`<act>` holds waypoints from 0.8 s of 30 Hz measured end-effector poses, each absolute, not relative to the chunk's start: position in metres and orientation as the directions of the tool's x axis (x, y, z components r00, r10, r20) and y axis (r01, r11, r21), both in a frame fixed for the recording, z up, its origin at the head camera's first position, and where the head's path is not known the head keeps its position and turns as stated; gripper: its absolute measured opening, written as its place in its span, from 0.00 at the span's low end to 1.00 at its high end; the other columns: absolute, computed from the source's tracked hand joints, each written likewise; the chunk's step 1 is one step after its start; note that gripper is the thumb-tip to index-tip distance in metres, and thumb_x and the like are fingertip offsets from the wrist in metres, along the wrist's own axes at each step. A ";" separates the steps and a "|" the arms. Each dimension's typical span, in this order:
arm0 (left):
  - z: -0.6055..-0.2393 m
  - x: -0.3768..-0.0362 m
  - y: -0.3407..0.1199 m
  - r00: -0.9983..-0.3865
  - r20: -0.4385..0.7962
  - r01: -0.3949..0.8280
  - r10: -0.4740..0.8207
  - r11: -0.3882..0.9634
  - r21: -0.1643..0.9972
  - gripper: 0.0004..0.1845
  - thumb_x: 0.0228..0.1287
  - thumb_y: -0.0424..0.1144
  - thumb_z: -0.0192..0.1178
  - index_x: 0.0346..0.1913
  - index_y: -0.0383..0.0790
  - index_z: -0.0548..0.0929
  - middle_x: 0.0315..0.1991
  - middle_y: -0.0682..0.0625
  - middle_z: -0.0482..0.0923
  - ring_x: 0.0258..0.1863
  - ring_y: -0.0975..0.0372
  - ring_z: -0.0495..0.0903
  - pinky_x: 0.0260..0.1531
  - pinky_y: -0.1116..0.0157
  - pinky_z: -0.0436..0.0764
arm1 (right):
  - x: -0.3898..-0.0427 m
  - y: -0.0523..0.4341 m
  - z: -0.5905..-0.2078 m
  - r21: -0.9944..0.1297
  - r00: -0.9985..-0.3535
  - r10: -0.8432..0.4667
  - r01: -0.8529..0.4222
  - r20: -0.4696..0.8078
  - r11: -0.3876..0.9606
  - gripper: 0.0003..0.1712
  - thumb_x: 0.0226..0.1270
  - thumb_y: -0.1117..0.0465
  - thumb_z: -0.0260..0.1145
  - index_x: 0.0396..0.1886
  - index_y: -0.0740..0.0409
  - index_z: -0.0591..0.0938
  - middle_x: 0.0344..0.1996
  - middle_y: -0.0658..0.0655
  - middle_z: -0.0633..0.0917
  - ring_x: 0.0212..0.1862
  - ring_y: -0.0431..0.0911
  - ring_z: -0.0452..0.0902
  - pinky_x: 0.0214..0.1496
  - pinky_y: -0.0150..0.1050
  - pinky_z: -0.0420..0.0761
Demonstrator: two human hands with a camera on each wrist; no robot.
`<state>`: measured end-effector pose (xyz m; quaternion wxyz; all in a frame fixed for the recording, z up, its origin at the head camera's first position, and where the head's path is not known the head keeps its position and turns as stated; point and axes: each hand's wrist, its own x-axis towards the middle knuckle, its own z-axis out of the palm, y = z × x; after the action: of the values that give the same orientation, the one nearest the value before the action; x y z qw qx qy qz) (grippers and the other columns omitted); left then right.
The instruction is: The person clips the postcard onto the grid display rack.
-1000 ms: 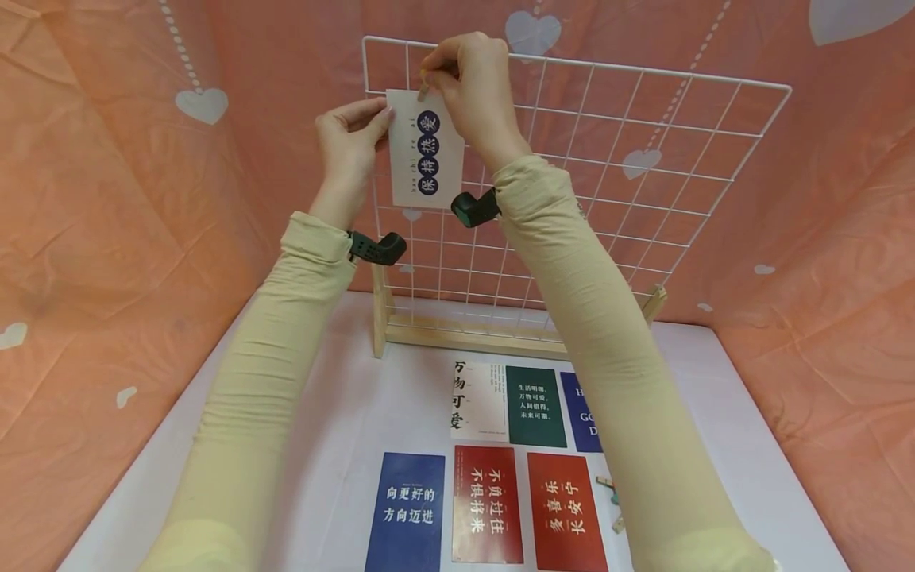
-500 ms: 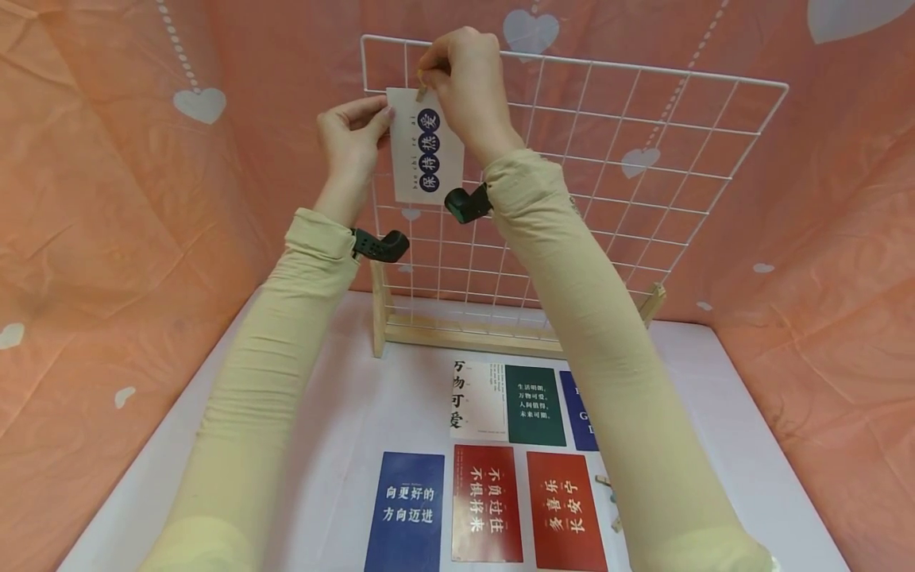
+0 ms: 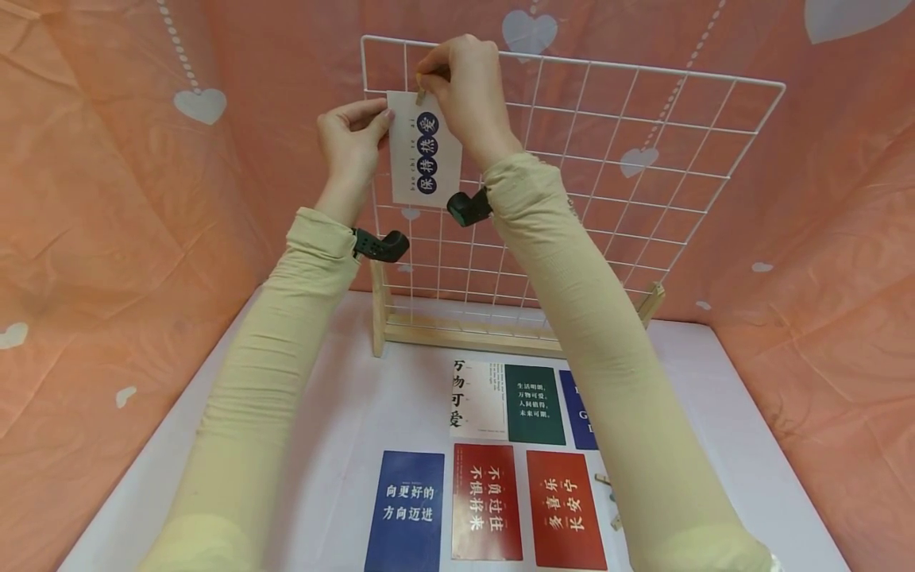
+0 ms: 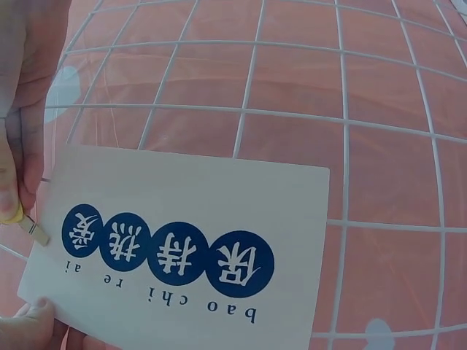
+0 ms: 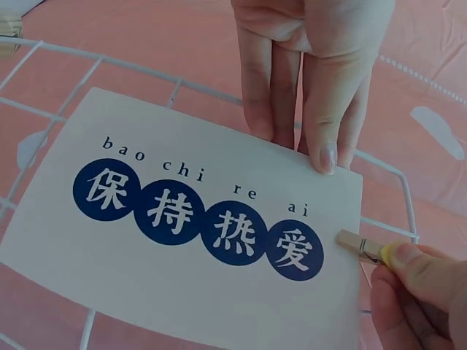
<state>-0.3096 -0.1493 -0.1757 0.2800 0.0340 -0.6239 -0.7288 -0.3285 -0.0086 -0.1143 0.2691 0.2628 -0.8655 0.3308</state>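
A white card (image 3: 403, 159) with blue circles and white characters stands upright against the upper left of a white wire grid (image 3: 615, 171). My left hand (image 3: 350, 147) pinches the card's left edge between thumb and fingers. At the top edge, my right hand (image 3: 468, 95) pinches a small wooden clothespin (image 5: 361, 246) with a yellow part at its held end. The clothespin's tip overlaps the card's edge in the right wrist view. In the left wrist view the card (image 4: 190, 182) lies in front of the grid wires.
Below the grid, its wooden base (image 3: 472, 340) stands on the white table (image 3: 329, 413). Several cards lie there, including a blue card (image 3: 405, 512), a red card (image 3: 488, 504) and a green card (image 3: 536, 405). More clothespins (image 3: 616, 520) lie partly hidden by the right arm.
Both hands keep hold of the card and clothespin at the grid's top left. The right hand and forearm have shifted slightly left; the card has barely moved.
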 end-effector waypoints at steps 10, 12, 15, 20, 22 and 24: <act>-0.177 -0.309 -0.151 -0.845 0.303 0.365 -0.440 -0.060 0.929 0.11 0.58 0.32 0.66 0.44 0.37 0.88 0.40 0.45 0.83 0.38 0.60 0.82 0.42 0.68 0.82 | -0.331 0.000 -0.118 -0.423 -0.692 -0.329 -0.679 0.643 0.600 0.14 0.69 0.65 0.60 0.51 0.55 0.84 0.46 0.51 0.85 0.49 0.35 0.80 0.50 0.22 0.75; -0.177 -0.309 -0.152 -0.850 0.295 0.363 -0.436 -0.081 0.928 0.11 0.58 0.31 0.66 0.44 0.37 0.87 0.40 0.45 0.83 0.39 0.60 0.82 0.42 0.69 0.82 | -0.330 0.002 -0.119 -0.447 -0.691 -0.335 -0.690 0.641 0.569 0.15 0.69 0.65 0.60 0.53 0.56 0.83 0.47 0.51 0.85 0.50 0.35 0.79 0.50 0.22 0.75; -0.178 -0.309 -0.152 -0.859 0.286 0.361 -0.425 -0.107 0.927 0.11 0.59 0.31 0.65 0.45 0.36 0.87 0.41 0.44 0.83 0.40 0.59 0.82 0.43 0.69 0.81 | -0.328 0.005 -0.122 -0.518 -0.708 -0.333 -0.692 0.623 0.503 0.18 0.68 0.66 0.60 0.57 0.56 0.80 0.50 0.53 0.84 0.52 0.36 0.78 0.52 0.22 0.74; -0.180 -0.307 -0.152 -0.866 0.291 0.364 -0.406 -0.113 0.925 0.10 0.60 0.31 0.64 0.45 0.36 0.87 0.40 0.44 0.83 0.37 0.59 0.82 0.44 0.67 0.81 | -0.329 0.013 -0.130 -0.576 -0.710 -0.324 -0.700 0.625 0.421 0.20 0.67 0.65 0.60 0.59 0.55 0.79 0.52 0.52 0.83 0.52 0.36 0.78 0.53 0.23 0.74; -0.181 -0.306 -0.152 -0.867 0.301 0.371 -0.396 -0.113 0.922 0.10 0.60 0.31 0.64 0.44 0.36 0.87 0.38 0.44 0.83 0.35 0.60 0.82 0.44 0.66 0.82 | -0.330 0.016 -0.133 -0.584 -0.704 -0.317 -0.707 0.636 0.399 0.20 0.67 0.65 0.59 0.58 0.55 0.80 0.50 0.53 0.84 0.51 0.35 0.79 0.52 0.23 0.75; -0.182 -0.306 -0.152 -0.871 0.306 0.380 -0.384 -0.132 0.916 0.10 0.60 0.30 0.63 0.44 0.35 0.87 0.38 0.44 0.84 0.34 0.59 0.82 0.44 0.66 0.82 | -0.332 0.020 -0.135 -0.601 -0.705 -0.309 -0.708 0.639 0.370 0.19 0.68 0.67 0.59 0.58 0.56 0.80 0.49 0.54 0.84 0.49 0.36 0.79 0.52 0.24 0.75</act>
<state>-0.3063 -0.1524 -0.1816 0.2539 0.0018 -0.6078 -0.7524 -0.3321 0.0199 -0.1347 0.2159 0.3180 -0.7991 0.4622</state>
